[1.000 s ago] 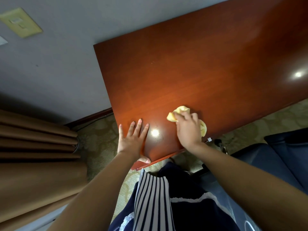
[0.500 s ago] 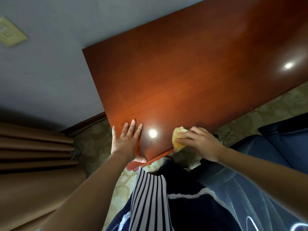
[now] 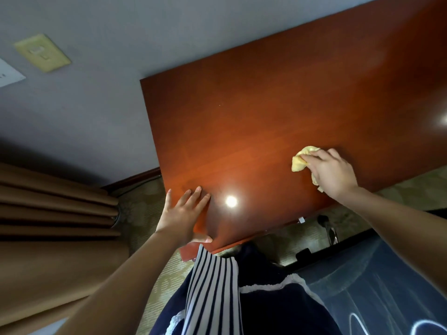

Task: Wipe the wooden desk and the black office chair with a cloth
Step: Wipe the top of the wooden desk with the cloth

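Note:
The reddish-brown wooden desk (image 3: 278, 112) fills the upper right of the head view, glossy with light spots on it. My right hand (image 3: 332, 172) presses a crumpled yellow cloth (image 3: 301, 159) onto the desk near its front edge, fingers curled over the cloth. My left hand (image 3: 183, 213) lies flat on the desk's front left corner, fingers straight and the thumb over the edge. The black office chair (image 3: 377, 267) shows at the lower right, partly behind my right forearm.
A grey wall (image 3: 84, 105) with a beige switch plate (image 3: 42, 53) stands behind the desk. Brown curtains (image 3: 48, 213) hang at the left. Patterned carpet (image 3: 140, 209) lies below the desk. My striped and dark clothing (image 3: 217, 298) fills the bottom middle.
My right hand slid the cloth from the desk's front edge near my left hand out to the right and farther onto the desktop. My left hand stayed on the corner.

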Demonstrator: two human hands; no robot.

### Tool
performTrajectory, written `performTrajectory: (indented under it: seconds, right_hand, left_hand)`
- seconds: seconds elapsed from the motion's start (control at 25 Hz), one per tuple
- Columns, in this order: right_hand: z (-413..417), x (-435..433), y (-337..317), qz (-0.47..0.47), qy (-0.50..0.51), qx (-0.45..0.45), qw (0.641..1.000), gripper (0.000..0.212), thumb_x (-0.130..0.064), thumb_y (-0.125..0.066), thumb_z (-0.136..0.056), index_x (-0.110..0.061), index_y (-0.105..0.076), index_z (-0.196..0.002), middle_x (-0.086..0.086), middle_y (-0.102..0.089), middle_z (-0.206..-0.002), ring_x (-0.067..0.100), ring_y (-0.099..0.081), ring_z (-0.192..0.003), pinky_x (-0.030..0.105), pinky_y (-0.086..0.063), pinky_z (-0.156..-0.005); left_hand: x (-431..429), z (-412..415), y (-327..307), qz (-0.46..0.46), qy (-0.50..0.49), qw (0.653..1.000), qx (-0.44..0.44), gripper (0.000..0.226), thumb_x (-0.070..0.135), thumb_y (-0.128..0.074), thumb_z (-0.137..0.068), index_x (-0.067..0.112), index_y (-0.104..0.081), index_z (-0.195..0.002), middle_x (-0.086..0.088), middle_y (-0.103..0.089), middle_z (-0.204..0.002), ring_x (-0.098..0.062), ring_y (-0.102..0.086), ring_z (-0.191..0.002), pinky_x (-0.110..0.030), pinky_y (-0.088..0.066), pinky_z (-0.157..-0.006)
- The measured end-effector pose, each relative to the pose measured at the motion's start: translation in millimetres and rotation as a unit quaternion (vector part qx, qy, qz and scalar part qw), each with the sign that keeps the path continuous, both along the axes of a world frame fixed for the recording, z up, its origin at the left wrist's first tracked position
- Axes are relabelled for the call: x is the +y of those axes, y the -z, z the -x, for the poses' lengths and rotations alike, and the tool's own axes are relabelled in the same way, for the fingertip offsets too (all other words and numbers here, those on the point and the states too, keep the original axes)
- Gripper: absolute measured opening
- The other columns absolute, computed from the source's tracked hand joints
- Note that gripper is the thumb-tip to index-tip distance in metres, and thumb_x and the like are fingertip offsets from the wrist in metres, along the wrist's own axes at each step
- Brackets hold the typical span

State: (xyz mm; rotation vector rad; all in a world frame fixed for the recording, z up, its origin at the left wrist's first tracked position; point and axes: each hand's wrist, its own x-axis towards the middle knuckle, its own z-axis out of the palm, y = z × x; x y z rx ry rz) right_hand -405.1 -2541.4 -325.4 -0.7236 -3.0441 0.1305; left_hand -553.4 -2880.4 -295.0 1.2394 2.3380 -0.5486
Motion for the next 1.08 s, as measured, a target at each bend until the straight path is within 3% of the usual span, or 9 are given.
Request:
performTrajectory:
  seconds: [0.08,0.28,0.56,0.68,0.8,0.88,0.96,1.08]
  right_hand:
    - [30.7,-0.6,-0.4,0.008,0.039,0.023,0.999,0.032,-0.011,-0.055,-0.093,-0.018,-0.062,-0.123,0.009,-0.060,-0.122,0.035,-0.049,-0.099,0.043,-0.047,-0.075]
    - [109.6,-15.1,-0.9,0.066,0.069,0.016,0.995,0.036,-0.009,-0.042,-0.097,-0.023,-0.057,-0.127,0.005,-0.052,-0.131,0.031,-0.042,-0.112,0.040,-0.043,-0.084]
    - [175.7,-86.3,-0.4,0.108,-0.052,-0.068,0.991,0.050,-0.008,-0.037,-0.095,-0.020,-0.032,-0.143,0.005,-0.020,-0.155,0.033,-0.026,-0.130,0.039,-0.033,-0.100]
    - [170.5,-116.1,4.6,0.106,-0.152,-0.039,0.982,0.049,-0.008,-0.039,-0.094,-0.023,-0.036,-0.141,0.001,-0.022,-0.155,0.030,-0.029,-0.129,0.036,-0.031,-0.099]
    - [150.7,-133.3,7.4,0.123,-0.298,-0.005,0.947,0.044,-0.011,-0.043,-0.094,-0.026,-0.048,-0.136,-0.006,-0.035,-0.149,0.028,-0.038,-0.123,0.038,-0.031,-0.096]
    - [132.6,-128.9,5.2,0.145,-0.393,0.017,0.908,0.036,-0.012,-0.051,-0.091,-0.024,-0.060,-0.124,-0.007,-0.050,-0.138,0.028,-0.050,-0.113,0.039,-0.039,-0.092]
    - [119.0,-108.5,4.0,0.111,-0.471,0.048,0.874,0.032,-0.014,-0.057,-0.085,-0.024,-0.068,-0.113,-0.007,-0.062,-0.125,0.025,-0.061,-0.100,0.038,-0.050,-0.084]
    - [112.2,-68.4,2.3,0.059,-0.542,0.046,0.837,0.039,-0.012,-0.048,-0.084,-0.028,-0.069,-0.113,-0.010,-0.064,-0.121,0.021,-0.064,-0.096,0.033,-0.054,-0.080]
  left_hand:
    - [-1.1,0.8,0.6,-0.009,-0.015,1.000,-0.006,0.110,0.081,-0.044,-0.073,0.028,0.014,-0.150,0.003,0.013,-0.160,-0.018,0.005,-0.148,-0.057,0.008,-0.113]
    - [-5.1,-3.1,4.0,-0.040,-0.060,0.997,-0.007,0.104,0.074,-0.045,-0.079,0.030,0.017,-0.149,0.006,0.015,-0.160,-0.016,0.009,-0.147,-0.052,0.009,-0.114]
    - [-3.8,27.0,0.9,-0.028,-0.158,0.987,0.015,0.112,0.069,-0.053,-0.078,0.019,0.017,-0.150,0.001,0.021,-0.158,-0.019,0.014,-0.146,-0.052,0.006,-0.115]
    - [7.3,47.7,-0.7,-0.015,-0.195,0.981,0.003,0.120,0.070,-0.058,-0.074,0.015,0.017,-0.149,-0.005,0.022,-0.158,-0.022,0.015,-0.146,-0.052,0.004,-0.115]
    - [19.5,68.6,-1.4,0.007,-0.213,0.977,-0.005,0.127,0.072,-0.060,-0.070,0.012,0.019,-0.149,-0.009,0.025,-0.157,-0.024,0.017,-0.146,-0.053,0.003,-0.115]
    - [26.2,82.0,-1.3,0.019,-0.216,0.976,-0.007,0.131,0.074,-0.062,-0.067,0.012,0.021,-0.148,-0.010,0.026,-0.156,-0.025,0.018,-0.145,-0.053,0.002,-0.115]
    - [32.1,92.8,0.9,0.025,-0.214,0.976,-0.010,0.134,0.075,-0.063,-0.064,0.013,0.022,-0.148,-0.010,0.027,-0.156,-0.026,0.019,-0.145,-0.053,0.003,-0.115]
    - [39.9,105.0,3.4,0.031,-0.204,0.978,-0.014,0.137,0.077,-0.063,-0.062,0.013,0.024,-0.147,-0.011,0.028,-0.155,-0.027,0.020,-0.144,-0.054,0.004,-0.115]
